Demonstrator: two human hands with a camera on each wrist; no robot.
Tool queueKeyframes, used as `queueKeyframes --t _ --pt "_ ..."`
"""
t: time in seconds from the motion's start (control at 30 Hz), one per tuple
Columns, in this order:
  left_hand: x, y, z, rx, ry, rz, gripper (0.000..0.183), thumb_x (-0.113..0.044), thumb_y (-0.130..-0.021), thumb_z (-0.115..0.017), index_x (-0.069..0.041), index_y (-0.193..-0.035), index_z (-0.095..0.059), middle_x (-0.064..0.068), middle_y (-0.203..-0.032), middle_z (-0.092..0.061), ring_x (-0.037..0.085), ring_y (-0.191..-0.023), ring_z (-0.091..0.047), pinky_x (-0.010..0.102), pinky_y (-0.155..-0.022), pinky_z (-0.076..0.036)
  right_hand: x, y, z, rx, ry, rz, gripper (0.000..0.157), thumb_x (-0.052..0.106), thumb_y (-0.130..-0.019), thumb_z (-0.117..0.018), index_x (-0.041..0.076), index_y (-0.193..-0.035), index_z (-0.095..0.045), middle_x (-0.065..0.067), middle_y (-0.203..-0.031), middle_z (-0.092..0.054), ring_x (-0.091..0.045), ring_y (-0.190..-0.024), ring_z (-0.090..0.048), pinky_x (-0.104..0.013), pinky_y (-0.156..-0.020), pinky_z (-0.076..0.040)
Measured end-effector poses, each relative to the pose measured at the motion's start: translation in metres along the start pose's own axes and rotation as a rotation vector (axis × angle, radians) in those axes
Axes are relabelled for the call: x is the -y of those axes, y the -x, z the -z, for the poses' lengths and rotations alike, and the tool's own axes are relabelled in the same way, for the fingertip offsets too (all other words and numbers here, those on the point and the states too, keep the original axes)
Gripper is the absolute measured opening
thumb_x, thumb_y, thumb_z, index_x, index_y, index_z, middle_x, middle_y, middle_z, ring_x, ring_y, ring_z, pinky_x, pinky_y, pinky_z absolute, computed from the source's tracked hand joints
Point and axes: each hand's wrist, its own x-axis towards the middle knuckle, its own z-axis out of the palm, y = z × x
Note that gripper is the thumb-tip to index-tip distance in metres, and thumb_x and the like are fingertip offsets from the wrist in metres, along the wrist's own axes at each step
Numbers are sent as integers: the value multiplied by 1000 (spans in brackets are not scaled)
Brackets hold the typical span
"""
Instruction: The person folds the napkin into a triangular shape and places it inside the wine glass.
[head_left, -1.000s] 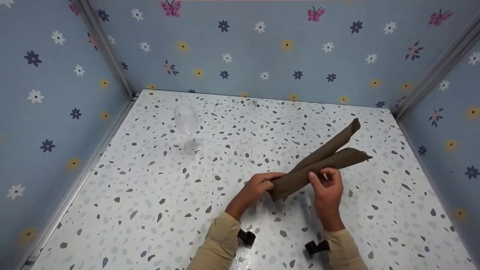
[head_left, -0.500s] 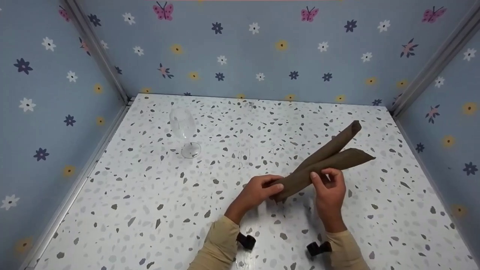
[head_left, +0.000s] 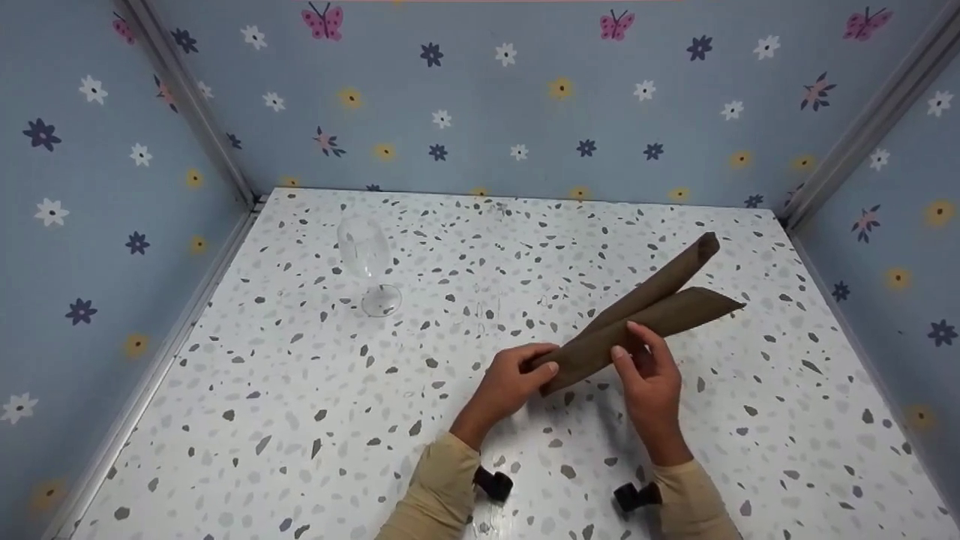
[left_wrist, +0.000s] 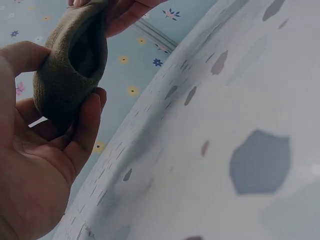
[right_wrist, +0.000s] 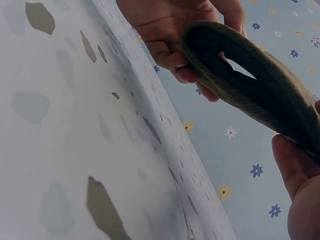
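Note:
A brown cloth napkin [head_left: 600,349], folded into a loose roll, is held a little above the table in the head view. Its two tail ends spread apart toward the far right. My left hand [head_left: 510,382] grips the folded near-left end, thumb on top and fingers behind. Along the near edge, around mid-length, my right hand [head_left: 656,390] pinches the cloth between thumb and fingers. The left wrist view shows the napkin's open, hollow end [left_wrist: 62,75] between left thumb and fingers [left_wrist: 87,130]. In the right wrist view, a gap shows through the folded cloth [right_wrist: 270,85].
A clear stemmed glass [head_left: 365,251] stands upright at the back left, well apart from both hands. The speckled white table [head_left: 300,420] is bounded by blue flowered panels [head_left: 480,97] at the back and both sides, with metal posts [head_left: 187,105] at the corners.
My left thumb has come over onto the napkin's top, and my right fingers have shifted along its edge. The napkin's far ends have risen slightly. The glass stays standing.

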Motion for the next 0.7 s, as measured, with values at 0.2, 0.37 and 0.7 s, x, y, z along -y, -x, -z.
queueKeyframes --t 0.2,0.37,0.7 --pt "-2 0 0 24 32 -5 35 -28 -97 -64 -14 -130 -68 0 -122 -67 15 -104 -63 34 -89 -51 2 3 0 63 76 20 56 -5 -95 -64 4 -148 -48 -14 -143 -49 -20 -122 -56 -24 -94 -49" --pt "-3 0 0 29 13 -2 35 -25 -96 -65 -15 -130 -68 0 -122 -68 15 -104 -63 34 -91 -50 8 3 -4 58 123 76 64 -12 -91 -64 -1 -150 -43 -21 -145 -45 -17 -116 -57 -23 -91 -49" --pt "-4 2 -7 -37 -91 -96 34 -19 -92 -66 -16 -126 -70 -5 -119 -68 12 -104 -62 33 -90 -50 17 -3 -4 26 58 -6 66 -7 -89 -70 5 -150 -46 -18 -139 -48 -22 -114 -55 -21 -90 -49"
